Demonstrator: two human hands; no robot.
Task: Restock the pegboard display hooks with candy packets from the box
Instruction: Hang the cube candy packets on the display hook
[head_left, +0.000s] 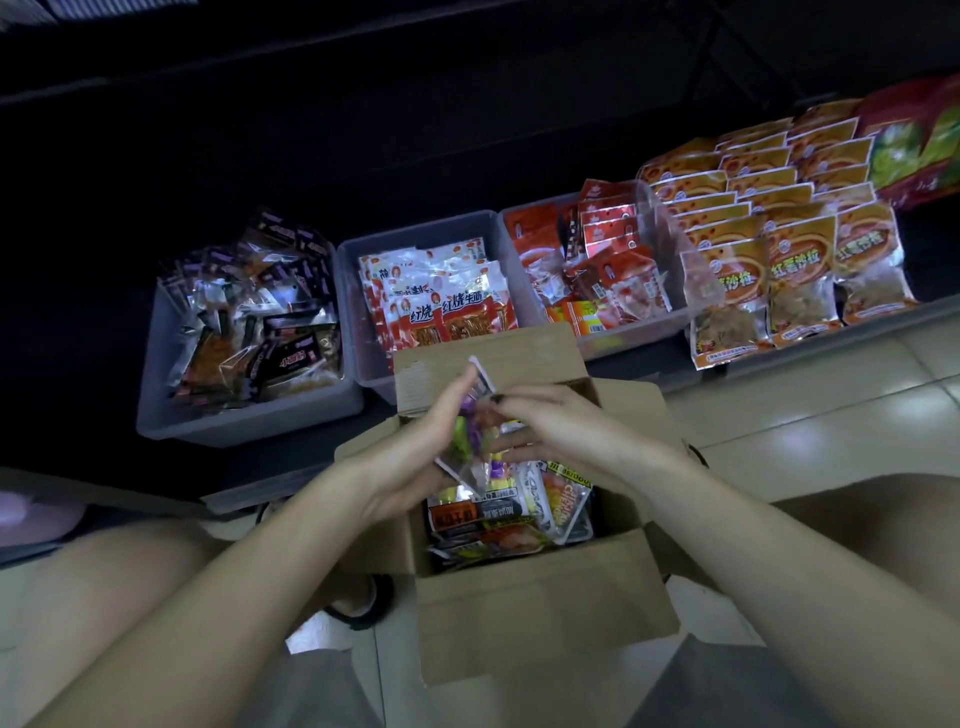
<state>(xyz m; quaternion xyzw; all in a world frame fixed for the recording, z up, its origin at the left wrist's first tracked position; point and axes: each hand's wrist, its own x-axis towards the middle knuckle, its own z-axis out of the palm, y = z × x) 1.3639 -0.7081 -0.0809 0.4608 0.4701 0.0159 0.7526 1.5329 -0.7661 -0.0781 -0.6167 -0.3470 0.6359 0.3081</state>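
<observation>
Our left hand (415, 447) and right hand (561, 426) meet over the open cardboard box (540, 587), both closed around 1 clear candy packet (475, 431) of purple and green sweets (its white top edge pokes up past our fingertips). More packets (519, 514) lie in the box below. Beyond it sit 3 grey bins (249, 415) of snacks.
</observation>
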